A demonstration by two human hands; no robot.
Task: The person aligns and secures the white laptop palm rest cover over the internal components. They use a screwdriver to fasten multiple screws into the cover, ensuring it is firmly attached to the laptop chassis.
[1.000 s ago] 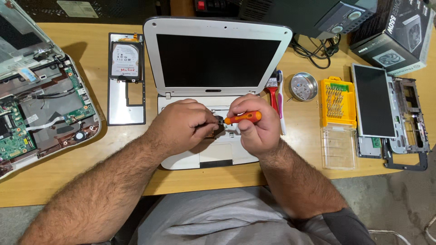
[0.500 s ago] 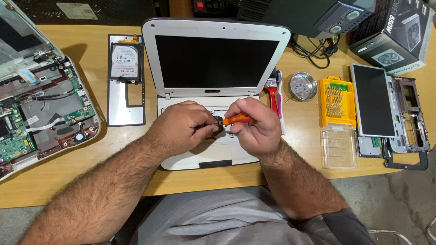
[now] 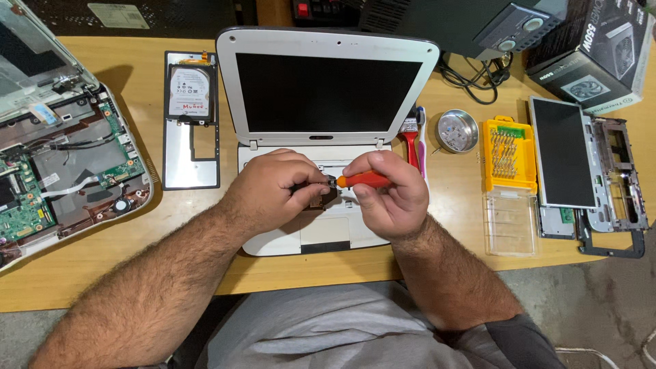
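Note:
A small white laptop (image 3: 328, 82) stands open on the wooden table, its dark screen upright and its keyboard area covered by my hands. My right hand (image 3: 389, 195) grips an orange-handled screwdriver (image 3: 362, 180), held nearly level and pointing left. My left hand (image 3: 273, 191) is closed around the screwdriver's dark tip end over the laptop base. What lies under the tip is hidden by my fingers.
A dismantled laptop (image 3: 61, 157) with bare circuit boards lies at the left. A hard drive on a grey panel (image 3: 190, 102) sits beside it. Right of the laptop: a red brush (image 3: 410, 140), a round metal dish (image 3: 456, 130), a yellow bit case (image 3: 509, 154), a detached screen (image 3: 564, 150) and frame.
The screwdriver has dropped from a slight upward tilt to nearly level, and both hands have closed in a little over the laptop base.

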